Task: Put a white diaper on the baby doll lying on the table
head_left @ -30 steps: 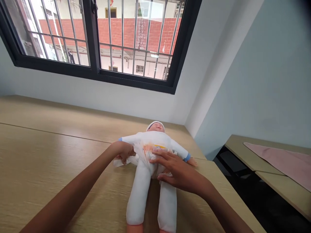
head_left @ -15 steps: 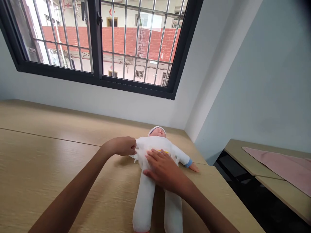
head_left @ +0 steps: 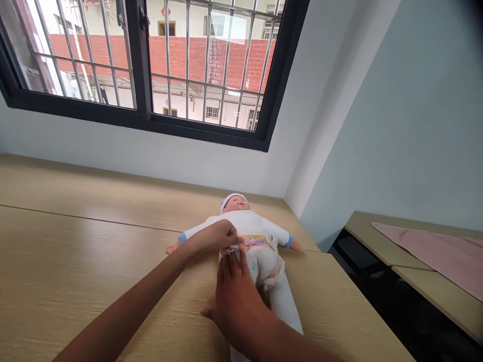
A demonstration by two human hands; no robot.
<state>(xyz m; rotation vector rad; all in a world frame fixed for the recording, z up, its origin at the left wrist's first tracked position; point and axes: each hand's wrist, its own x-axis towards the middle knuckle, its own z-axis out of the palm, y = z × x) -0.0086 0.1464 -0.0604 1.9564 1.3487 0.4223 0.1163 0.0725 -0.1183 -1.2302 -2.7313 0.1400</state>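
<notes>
A baby doll (head_left: 241,226) in white clothes lies on its back on the far right part of the wooden table (head_left: 75,251), head toward the window (head_left: 151,65), a diaper (head_left: 264,259) around its hips. The left hand (head_left: 215,237) is closed in a pinch on the left corner of the diaper at the doll's waist; a small white tab shows at the fingertips. The right hand (head_left: 236,296) lies flat over the doll's near left leg, fingers reaching up to that same corner; it presses rather than grasps, holding nothing that I can see.

What could go wrong, as I judge it: the diaper looks bunched and loose on the right side; a pull on the left corner could drag it askew or slide the doll toward the table's right edge, which is near. The tab could also stick down crooked if the waistband is not level.

Compared with half a second ago, the right hand has come off the doll's belly and down toward the near left leg; the left hand has moved in from the doll's side to its waist; the doll's left arm, hidden then, now shows. A pink cloth (head_left: 433,251) lies on a second table (head_left: 377,236) at the right.
</notes>
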